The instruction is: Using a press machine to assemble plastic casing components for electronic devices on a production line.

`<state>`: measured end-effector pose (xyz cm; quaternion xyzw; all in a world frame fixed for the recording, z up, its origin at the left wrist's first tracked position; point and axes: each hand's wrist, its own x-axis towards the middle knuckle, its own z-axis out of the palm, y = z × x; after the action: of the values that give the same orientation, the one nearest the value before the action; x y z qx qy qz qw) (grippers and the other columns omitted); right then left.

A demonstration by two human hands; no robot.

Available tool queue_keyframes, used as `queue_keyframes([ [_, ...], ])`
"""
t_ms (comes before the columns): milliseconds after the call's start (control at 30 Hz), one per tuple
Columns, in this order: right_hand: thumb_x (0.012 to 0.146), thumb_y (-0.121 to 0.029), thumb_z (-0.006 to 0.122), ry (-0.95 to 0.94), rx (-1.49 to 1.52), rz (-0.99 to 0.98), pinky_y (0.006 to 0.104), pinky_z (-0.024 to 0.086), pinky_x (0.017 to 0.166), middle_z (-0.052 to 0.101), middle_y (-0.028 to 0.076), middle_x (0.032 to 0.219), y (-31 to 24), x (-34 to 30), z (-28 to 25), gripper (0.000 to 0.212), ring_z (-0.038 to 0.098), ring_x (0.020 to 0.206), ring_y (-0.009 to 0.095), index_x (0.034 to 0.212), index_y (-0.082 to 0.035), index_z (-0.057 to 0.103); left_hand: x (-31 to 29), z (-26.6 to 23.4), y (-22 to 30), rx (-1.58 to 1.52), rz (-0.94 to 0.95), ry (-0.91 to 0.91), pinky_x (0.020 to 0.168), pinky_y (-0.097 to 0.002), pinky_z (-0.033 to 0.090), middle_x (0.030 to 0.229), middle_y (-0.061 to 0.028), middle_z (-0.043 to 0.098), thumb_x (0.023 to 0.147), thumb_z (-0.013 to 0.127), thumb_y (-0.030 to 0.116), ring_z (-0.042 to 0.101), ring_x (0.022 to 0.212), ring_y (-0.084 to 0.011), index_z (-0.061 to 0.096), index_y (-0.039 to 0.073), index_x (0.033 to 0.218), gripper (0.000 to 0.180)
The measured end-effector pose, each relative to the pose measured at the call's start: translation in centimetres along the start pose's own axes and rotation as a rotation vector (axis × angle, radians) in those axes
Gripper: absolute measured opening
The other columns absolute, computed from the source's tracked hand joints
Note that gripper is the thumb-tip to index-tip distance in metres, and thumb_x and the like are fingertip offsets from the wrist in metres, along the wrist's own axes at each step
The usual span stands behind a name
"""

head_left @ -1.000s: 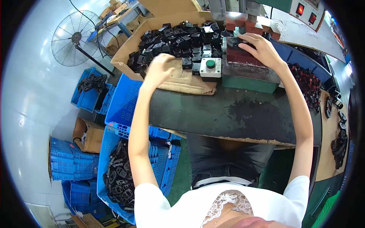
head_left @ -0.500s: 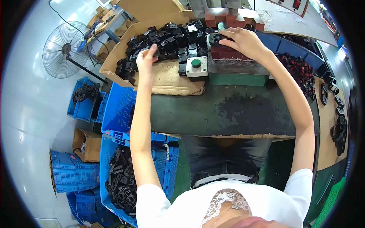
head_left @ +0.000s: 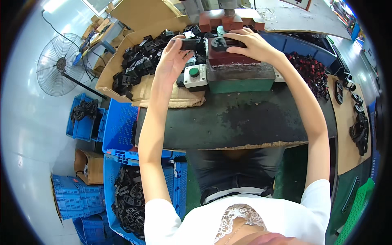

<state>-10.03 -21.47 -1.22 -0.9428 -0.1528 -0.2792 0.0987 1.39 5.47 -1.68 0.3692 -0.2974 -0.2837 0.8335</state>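
My left hand is closed on a black plastic housing, held between thumb and fingers just left of the press. A black slotted plastic part lies on the dark red fixture block under the press head. Above that block, my right hand grips the slotted part's right end between thumb and fingers. In front of the left hand, a white button box with a green button stands beside the fixture's green base.
A cardboard box of black housings is at the left. Small red and black parts are heaped at the right. A blue crate of black parts stands below the bench. A pedestal fan is farther left.
My left hand has moved right from the cardboard box toward the press, bringing a black housing with it. The right hand stays at the fixture. The whole view has shifted slightly.
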Motion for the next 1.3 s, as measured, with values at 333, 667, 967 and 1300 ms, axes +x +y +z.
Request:
queue_keyframes([
  [333, 0.089, -0.037, 0.063, 0.063, 0.315, 0.028, 0.038, 0.041, 0.1, 0.057, 0.02, 0.124, 3.6, -3.4, -4.0, 0.059, 0.055, 0.116, 0.03, 0.134, -0.002, 0.044, 2.0, 5.4, -1.1, 0.492, 0.02, -0.06, 0.078, -0.0241, 0.048, 0.096, -0.0044, 0.067, 0.07, 0.074, -0.006, 0.062, 0.086, -0.012, 0.061, 0.001, 0.113, 0.045],
  [667, 0.093, -0.017, 0.058, 0.137, 0.457, 0.54, 0.0264, 0.049, 0.085, 0.068, 0.01, 0.1, 7.5, -12.9, -7.6, 0.028, 0.064, 0.096, 0.014, 0.111, 0.005, 0.061, 5.6, 6.8, -4.9, 0.957, 0.07, 0.028, 0.083, -0.0298, 0.048, 0.101, -0.0075, 0.067, 0.065, 0.086, 0.031, 0.061, 0.089, -0.0161, 0.061, -0.001, 0.113, 0.063],
  [967, 0.08, -0.006, 0.061, 0.145, -0.113, 0.62, 0.0396, 0.051, 0.077, 0.067, 0.015, 0.094, 10.3, -16.0, -5.3, 0.015, 0.064, 0.083, 0.032, 0.092, -0.001, 0.068, 6.1, 7.0, -4.7, 1.318, 0.183, -0.105, 0.089, -0.0324, 0.047, 0.108, -0.0117, 0.065, 0.071, 0.081, 0.035, 0.061, 0.1, -0.0196, 0.06, 0.0, 0.118, 0.062],
  [1300, 0.083, -0.009, 0.059, 0.014, -0.433, 0.523, 0.0443, 0.043, 0.094, 0.063, 0.011, 0.113, 11.0, -15.4, -1.7, 0.029, 0.052, 0.112, 0.03, 0.112, -0.006, 0.063, 6.3, 6.8, -4.4, 1.456, 0.232, -0.11, 0.086, -0.0354, 0.047, 0.106, -0.0112, 0.067, 0.075, 0.079, 0.035, 0.063, 0.1, -0.0243, 0.066, 0.01, 0.113, 0.048],
])
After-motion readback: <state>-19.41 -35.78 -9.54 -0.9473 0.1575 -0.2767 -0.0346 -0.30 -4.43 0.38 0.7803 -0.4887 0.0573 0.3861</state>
